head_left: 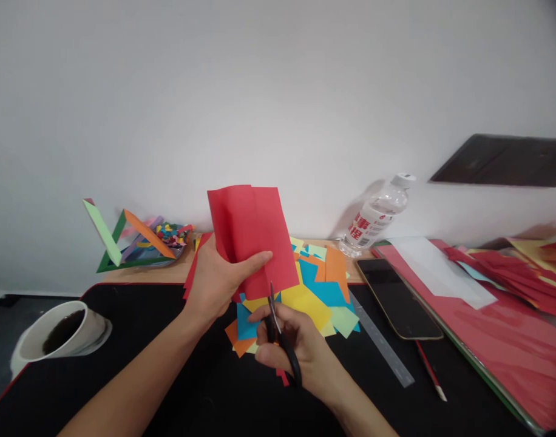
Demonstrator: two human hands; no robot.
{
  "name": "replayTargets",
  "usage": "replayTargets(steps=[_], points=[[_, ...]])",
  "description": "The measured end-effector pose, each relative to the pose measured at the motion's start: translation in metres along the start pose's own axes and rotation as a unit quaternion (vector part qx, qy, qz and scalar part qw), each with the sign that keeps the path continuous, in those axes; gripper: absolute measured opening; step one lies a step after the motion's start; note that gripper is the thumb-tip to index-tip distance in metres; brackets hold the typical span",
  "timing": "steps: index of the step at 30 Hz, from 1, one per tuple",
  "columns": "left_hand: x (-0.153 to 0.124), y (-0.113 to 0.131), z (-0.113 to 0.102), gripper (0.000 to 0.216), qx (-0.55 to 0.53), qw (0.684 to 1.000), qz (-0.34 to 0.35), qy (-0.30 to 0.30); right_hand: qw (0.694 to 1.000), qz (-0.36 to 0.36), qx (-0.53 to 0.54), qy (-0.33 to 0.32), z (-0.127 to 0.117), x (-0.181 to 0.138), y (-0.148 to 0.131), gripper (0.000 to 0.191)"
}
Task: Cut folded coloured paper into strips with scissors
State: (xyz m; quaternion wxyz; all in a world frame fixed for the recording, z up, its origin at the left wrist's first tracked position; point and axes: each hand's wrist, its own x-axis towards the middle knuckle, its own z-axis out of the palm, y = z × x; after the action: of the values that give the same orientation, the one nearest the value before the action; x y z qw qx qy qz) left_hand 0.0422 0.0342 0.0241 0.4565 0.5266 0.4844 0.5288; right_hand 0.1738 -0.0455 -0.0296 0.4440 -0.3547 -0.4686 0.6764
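My left hand (218,273) grips a folded sheet of red paper (269,230), with the thumb pressed on its front. The paper stands nearly upright above the desk. In my right hand (300,340) is a pair of black-handled scissors (284,349), its tips pointing up at the lower edge of the red paper. The blades meet the paper near its bottom edge; how far they reach in is hard to make out. Below and behind lies a heap of cut paper pieces (308,297) in yellow, blue, orange and pale green.
A paper cup (89,331) of dark liquid stands at the left. Behind it are folded paper strips (150,233) and a tray of scraps. On the right lie a clear ruler (382,343), a phone (400,297), a red pencil (430,370) and red paper sheets (510,340). A bottle (376,215) stands behind.
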Motion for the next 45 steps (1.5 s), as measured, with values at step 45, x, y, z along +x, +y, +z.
replayTargets(steps=[45], points=[[-0.0042, 0.0075, 0.0025, 0.037, -0.079, 0.996, -0.028, -0.011, 1.000, 0.009, -0.008, 0.026, 0.0059, 0.0022, 0.0040, 0.042]])
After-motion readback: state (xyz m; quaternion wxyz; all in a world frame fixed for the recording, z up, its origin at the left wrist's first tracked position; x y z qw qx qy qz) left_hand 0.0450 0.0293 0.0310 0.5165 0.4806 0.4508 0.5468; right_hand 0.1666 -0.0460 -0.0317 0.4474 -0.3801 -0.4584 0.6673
